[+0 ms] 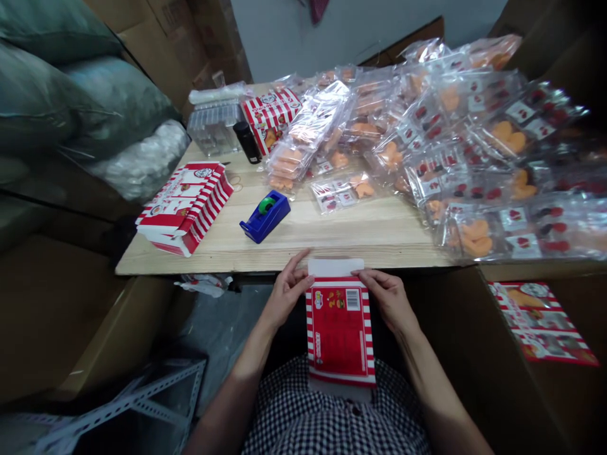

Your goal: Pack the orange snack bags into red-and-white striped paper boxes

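A red-and-white striped cardboard box (339,335) lies flat over my lap, its printed side with a barcode facing up and a white flap (336,267) at its far end. My left hand (290,287) pinches the far left corner between thumb and fingers. At the far right corner, my right hand (386,294) grips the same box by the flap's base. Just beyond, on the wooden table (360,240), stands a blue tape dispenser (265,217) with a green core. Farther left is a stack of flat striped boxes (184,205).
Many clear plastic packets (474,158) with orange and red pieces cover the table's right side. A black bottle (247,143), a clear plastic container (214,126) and an upright striped box (270,117) stand at the back. A printed sheet (543,322) lies in the carton at right.
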The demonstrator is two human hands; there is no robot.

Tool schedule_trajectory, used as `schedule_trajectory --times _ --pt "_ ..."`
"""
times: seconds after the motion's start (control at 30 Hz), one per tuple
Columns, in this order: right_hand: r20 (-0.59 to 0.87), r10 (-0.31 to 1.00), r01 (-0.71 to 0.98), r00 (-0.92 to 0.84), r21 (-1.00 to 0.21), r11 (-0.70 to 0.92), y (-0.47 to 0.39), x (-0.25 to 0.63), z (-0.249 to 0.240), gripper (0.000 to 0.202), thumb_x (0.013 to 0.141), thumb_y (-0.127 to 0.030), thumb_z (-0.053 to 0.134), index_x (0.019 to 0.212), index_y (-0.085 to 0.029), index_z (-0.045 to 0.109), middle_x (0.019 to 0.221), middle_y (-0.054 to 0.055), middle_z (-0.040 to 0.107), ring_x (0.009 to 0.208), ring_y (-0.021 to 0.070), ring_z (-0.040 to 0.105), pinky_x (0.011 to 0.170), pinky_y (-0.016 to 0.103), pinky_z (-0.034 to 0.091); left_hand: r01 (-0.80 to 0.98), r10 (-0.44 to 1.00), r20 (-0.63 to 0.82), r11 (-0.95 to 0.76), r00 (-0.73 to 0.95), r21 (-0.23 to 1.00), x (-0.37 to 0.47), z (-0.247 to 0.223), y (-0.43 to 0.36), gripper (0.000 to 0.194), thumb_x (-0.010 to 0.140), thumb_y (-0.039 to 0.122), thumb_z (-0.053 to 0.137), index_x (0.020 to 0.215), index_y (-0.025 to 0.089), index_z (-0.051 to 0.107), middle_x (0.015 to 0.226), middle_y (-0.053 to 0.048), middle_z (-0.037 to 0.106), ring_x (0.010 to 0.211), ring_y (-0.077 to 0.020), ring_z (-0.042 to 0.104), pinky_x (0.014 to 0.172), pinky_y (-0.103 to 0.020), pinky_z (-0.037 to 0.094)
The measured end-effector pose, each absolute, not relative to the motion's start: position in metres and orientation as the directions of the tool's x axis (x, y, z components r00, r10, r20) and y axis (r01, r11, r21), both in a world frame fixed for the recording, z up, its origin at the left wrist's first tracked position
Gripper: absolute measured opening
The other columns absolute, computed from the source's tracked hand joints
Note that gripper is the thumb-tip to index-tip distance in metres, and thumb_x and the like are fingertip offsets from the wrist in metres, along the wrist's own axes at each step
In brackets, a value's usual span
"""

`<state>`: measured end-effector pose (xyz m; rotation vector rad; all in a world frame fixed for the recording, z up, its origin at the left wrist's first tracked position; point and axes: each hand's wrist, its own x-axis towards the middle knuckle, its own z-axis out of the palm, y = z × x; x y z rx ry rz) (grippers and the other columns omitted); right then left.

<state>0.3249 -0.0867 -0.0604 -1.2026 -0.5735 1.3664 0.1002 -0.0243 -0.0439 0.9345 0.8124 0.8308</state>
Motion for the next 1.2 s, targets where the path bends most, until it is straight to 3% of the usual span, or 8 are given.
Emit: schedule_trajectory --times 0.1,0.2,0.37,0.47,0.57,0.8,0.97,1.2 --pt "-0.323 0.922 -0.479 0.213 -0.857 -0.19 -0.081 0.322 -0.063 0.02 0.073 -0.04 0.087 0.084 -0.025 0.082 0.097 0.003 0.079 0.084 0.0194 0.072 0.076 0.029 0.058 -0.266 0.889 -0.218 0.341 0.403 0.901 0.108 -0.045 -0.021 0.034 0.081 0.027 0.076 0.113 0.016 0.069 0.106 -0.008 0.076 0.091 -0.0201 0.071 0.084 -0.028 0.052" --pt "-0.308 0.929 -0.514 0.205 -0.842 -0.166 -0.075 0.319 -0.059 0.022 0.071 -0.04 0.088 0.087 -0.026 0.08 0.113 0.003 0.077 0.099 0.0226 0.072 0.083 0.032 0.059 -0.372 0.905 -0.267 0.385 0.331 0.845 0.119 -0.048 -0.02 0.016 0.081 0.025 0.076 0.094 0.017 0.07 0.109 -0.006 0.076 0.083 -0.0169 0.071 0.078 -0.027 0.052" --pt "-0.263 0.964 -0.626 0.031 -0.757 -0.187 -0.072 0.327 -0.051 0.056 0.078 -0.028 0.083 0.131 -0.036 0.063 0.149 0.002 0.056 0.126 0.0248 0.061 0.096 0.037 0.057 -0.435 0.887 -0.328 0.448 0.325 0.781 0.128 -0.052 -0.022 0.028 0.079 0.023 0.075 0.107 0.017 0.074 0.099 -0.006 0.078 0.075 -0.0149 0.071 0.073 -0.025 0.054" --pt "-0.314 0.939 -0.606 -0.143 -0.722 -0.334 -0.07 0.338 -0.049 0.049 0.08 -0.031 0.081 0.128 -0.027 0.068 0.14 0.008 0.063 0.122 0.0278 0.064 0.095 0.039 0.057 -0.413 0.855 -0.333 0.491 0.397 0.767 0.129 -0.049 -0.019 0.03 0.078 0.019 0.073 0.108 0.016 0.076 0.104 -0.008 0.079 0.082 -0.0163 0.072 0.074 -0.024 0.053" --pt "-0.351 0.921 -0.572 -0.168 -0.727 -0.381 -0.07 0.342 -0.046 0.04 0.08 -0.033 0.08 0.119 -0.024 0.074 0.128 0.009 0.071 0.117 0.0284 0.068 0.096 0.038 0.057 -0.369 0.841 -0.299 0.481 0.451 0.795 0.126 -0.046 -0.016 0.032 0.08 0.017 0.069 0.111 0.017 0.077 0.126 -0.01 0.072 0.102 -0.0218 0.071 0.083 -0.027 0.053" --pt "-0.296 0.955 -0.491 -0.019 -0.829 -0.267 -0.079 0.332 -0.047 0.027 0.082 -0.036 0.08 0.107 -0.025 0.08 0.124 0.009 0.073 0.118 0.0284 0.067 0.103 0.041 0.053 -0.3 0.874 -0.135 0.3 0.467 0.905 0.116 -0.052 -0.02 0.028 0.086 0.023 0.063 0.108 0.018 0.079 0.123 -0.013 0.073 0.122 -0.0314 0.064 0.105 -0.042 0.047" --pt "-0.163 0.986 -0.346 0.02 -0.927 -0.146 -0.084 0.339 -0.063 0.018 0.086 -0.034 0.077 0.102 -0.027 0.081 0.122 0.007 0.075 0.125 0.0282 0.063 0.11 0.045 0.045 -0.147 0.845 -0.033 0.131 0.534 0.98 0.109 -0.059 -0.02 0.023 0.088 0.024 0.067 0.108 0.021 0.079 0.127 -0.012 0.071 0.126 -0.0291 0.061 0.111 -0.043 0.043" --pt "-0.156 0.985 -0.192 -0.07 -0.967 -0.167 -0.088 0.353 -0.047 0.017 0.089 -0.039 0.073 0.089 -0.024 0.08 0.121 0.009 0.074 0.112 0.0272 0.069 0.095 0.041 0.054 -0.07 0.768 -0.024 0.09 0.64 0.994 0.107 -0.038 -0.015 0.02 0.09 0.026 0.066 0.103 0.021 0.08 0.126 -0.012 0.072 0.126 -0.0292 0.061 0.11 -0.044 0.044"
